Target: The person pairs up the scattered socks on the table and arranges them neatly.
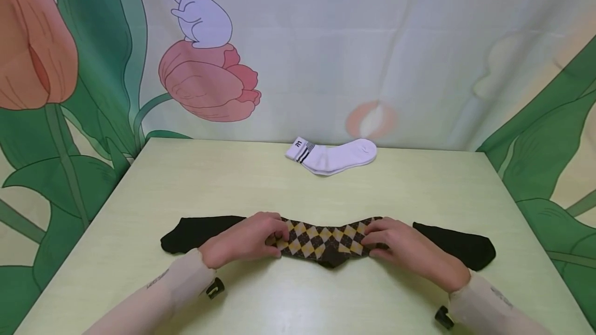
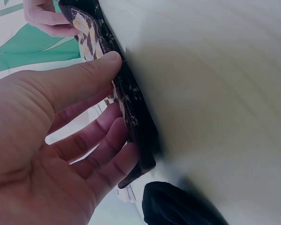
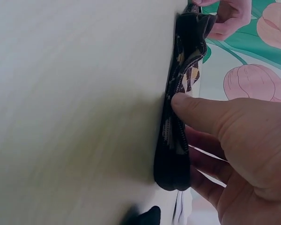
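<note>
Sock with diamonds (image 1: 318, 242) lies on the table (image 1: 233, 185), between two black socks (image 1: 200, 232). The left hand (image 1: 251, 237) and right hand (image 1: 400, 244) each pinch an end. It looks soft and light, so I'd hold both ends gently. The right wrist view shows layers stacked at its edge; the head view hides them
</note>
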{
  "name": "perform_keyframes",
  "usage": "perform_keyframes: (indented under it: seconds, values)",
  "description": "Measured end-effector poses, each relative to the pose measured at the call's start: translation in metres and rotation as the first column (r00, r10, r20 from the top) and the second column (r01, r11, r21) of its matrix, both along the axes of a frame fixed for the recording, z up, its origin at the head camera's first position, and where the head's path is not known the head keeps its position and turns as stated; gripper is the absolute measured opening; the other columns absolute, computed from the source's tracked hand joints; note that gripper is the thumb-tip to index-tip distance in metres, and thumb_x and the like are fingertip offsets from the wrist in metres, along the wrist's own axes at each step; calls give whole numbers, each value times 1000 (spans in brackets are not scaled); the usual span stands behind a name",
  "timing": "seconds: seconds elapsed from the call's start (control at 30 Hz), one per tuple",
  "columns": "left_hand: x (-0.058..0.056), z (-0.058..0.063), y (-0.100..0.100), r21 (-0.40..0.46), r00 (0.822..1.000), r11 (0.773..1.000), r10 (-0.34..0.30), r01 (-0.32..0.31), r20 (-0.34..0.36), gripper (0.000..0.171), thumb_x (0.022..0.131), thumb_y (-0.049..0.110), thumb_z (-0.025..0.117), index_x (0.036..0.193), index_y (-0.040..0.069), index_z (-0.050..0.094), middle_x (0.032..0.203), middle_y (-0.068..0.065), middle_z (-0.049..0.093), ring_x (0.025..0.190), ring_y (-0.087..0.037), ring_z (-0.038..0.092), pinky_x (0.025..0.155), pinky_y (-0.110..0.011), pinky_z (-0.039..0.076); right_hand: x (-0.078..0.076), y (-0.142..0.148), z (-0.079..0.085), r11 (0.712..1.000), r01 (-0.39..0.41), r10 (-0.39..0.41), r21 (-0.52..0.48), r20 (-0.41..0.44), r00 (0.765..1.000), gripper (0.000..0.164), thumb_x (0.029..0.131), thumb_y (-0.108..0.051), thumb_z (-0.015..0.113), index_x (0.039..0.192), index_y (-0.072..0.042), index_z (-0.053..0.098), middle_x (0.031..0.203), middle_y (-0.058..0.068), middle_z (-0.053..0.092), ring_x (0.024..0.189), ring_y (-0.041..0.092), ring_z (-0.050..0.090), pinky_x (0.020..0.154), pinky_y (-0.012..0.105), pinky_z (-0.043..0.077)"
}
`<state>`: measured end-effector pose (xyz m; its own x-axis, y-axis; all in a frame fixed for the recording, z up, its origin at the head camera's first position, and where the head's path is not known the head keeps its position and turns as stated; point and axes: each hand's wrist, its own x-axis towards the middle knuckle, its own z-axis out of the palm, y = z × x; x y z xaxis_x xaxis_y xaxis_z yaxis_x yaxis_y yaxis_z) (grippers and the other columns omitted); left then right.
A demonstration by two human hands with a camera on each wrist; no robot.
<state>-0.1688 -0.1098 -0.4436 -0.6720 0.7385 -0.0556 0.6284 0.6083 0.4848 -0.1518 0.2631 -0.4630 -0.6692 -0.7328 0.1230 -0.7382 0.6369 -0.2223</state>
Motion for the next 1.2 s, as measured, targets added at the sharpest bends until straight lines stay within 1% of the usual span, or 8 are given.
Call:
perform_keyframes:
  seconds: [0.2, 0.4, 0.47, 0.6, 0.77, 0.87, 1.03, 1.2]
  values:
    - [-4, 2, 3, -19, 998, 1000, -2, 1, -61, 19, 86, 11, 84, 101, 10, 74, 96, -1, 63, 85, -20, 56, 78, -32, 48, -4, -2, 3, 1000, 6, -6, 30, -16, 1000, 26, 85, -9, 85, 109, -16, 79, 118, 2, 69, 110, 19, 65, 92, 38, 55]
    - [-11, 3, 8, -64, 988, 998, -1, -9, -156, 18, 84, 8, 85, 98, 11, 73, 95, -1, 64, 85, -15, 55, 79, -33, 50, -9, -3, 5, 999, -3, 7, 43, -92, 996, 30, 81, -2, 86, 108, -13, 79, 116, 5, 69, 108, 22, 65, 90, 38, 56]
    - [-13, 4, 10, -70, 985, 997, 3, -15, -174, 18, 84, 6, 84, 97, 10, 73, 95, -2, 65, 86, -16, 57, 80, -34, 51, -10, -4, 6, 999, -1, 6, 44, -112, 994, 30, 80, 0, 86, 107, -12, 80, 114, 5, 69, 107, 23, 64, 89, 38, 55]
    - [-18, 4, 14, -64, 984, 998, 6, -18, -180, 16, 85, 3, 82, 96, 9, 73, 95, -3, 66, 87, -17, 60, 81, -35, 52, -12, -5, 7, 998, 20, -12, 56, -138, 990, 29, 79, 1, 86, 105, -11, 80, 109, 5, 68, 103, 23, 63, 88, 38, 55]
    - [-25, 3, 15, -35, 981, 999, 2, -9, -193, 13, 86, 0, 79, 95, 8, 73, 95, -4, 68, 90, -20, 63, 83, -35, 53, -15, -6, 7, 995, 49, -35, 82, -157, 987, 28, 80, 2, 85, 103, -12, 80, 104, 4, 67, 99, 22, 62, 84, 36, 55]
    - [-29, 2, 15, -21, 980, 1000, 2, -6, -199, 12, 86, -1, 78, 94, 8, 74, 95, -4, 69, 91, -20, 64, 84, -36, 54, -17, -6, 7, 994, 63, -49, 89, -151, 987, 28, 82, 3, 83, 103, -13, 80, 103, 3, 67, 98, 21, 63, 82, 36, 56]
    - [-35, 1, 16, -17, 978, 1000, 4, -7, -209, 11, 88, -2, 76, 94, 7, 74, 96, -4, 71, 91, -20, 65, 84, -36, 54, -20, -7, 9, 990, 106, -94, 96, -124, 988, 27, 87, 4, 79, 106, -15, 80, 103, 1, 67, 99, 20, 63, 80, 36, 57]
    - [-40, 2, 19, -16, 979, 1000, 13, -16, -204, 11, 88, -4, 75, 90, 7, 74, 93, -3, 71, 89, -19, 64, 81, -35, 54, -27, -7, 9, 985, 137, -123, 100, -133, 983, 24, 91, 2, 75, 106, -15, 79, 102, 0, 66, 99, 19, 63, 79, 36, 57]
